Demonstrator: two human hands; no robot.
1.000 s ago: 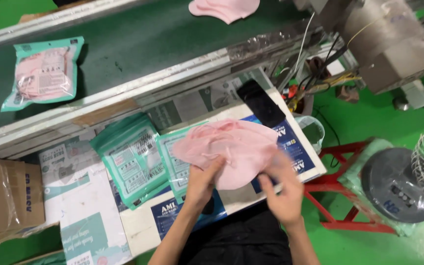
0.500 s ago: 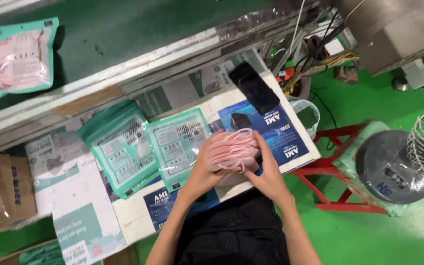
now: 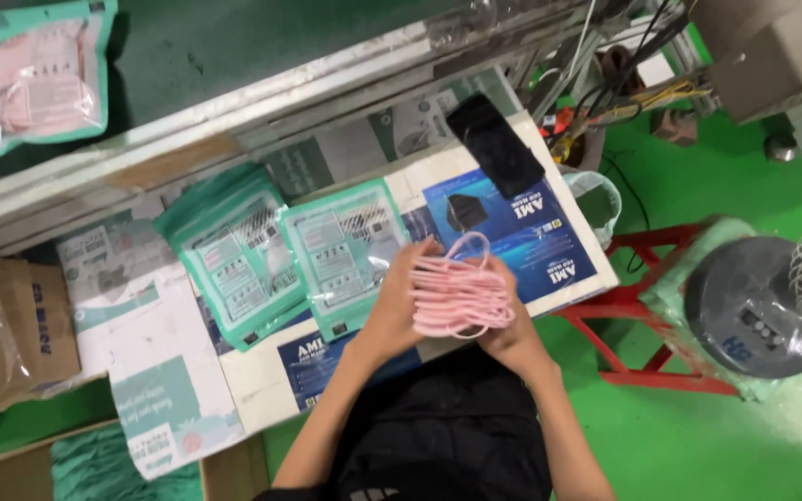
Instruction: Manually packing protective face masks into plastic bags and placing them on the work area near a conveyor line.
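- Both hands are closing on the stack of pink face masks (image 3: 461, 299): we are pinching its left edge with our left hand (image 3: 403, 301), fingers wrapped over the top, and we are cupping its right end and underside with our right hand (image 3: 503, 327).
- We are holding the stack just above the worktop (image 3: 252, 385), in front of our body, near the flat teal pouches (image 3: 341, 250) and well apart from the black phone (image 3: 494, 144).
- Squaring it well, in our judgement, is asking for even pressure from both sides, so the layers are staying aligned and no ear loop is slipping out.
- We are seeing soft, pale pink folded masks, edges layered like thin bands, with one loop arching up at the top.
- A filled pouch (image 3: 34, 79) is lying on the dark conveyor (image 3: 234, 46) beyond.
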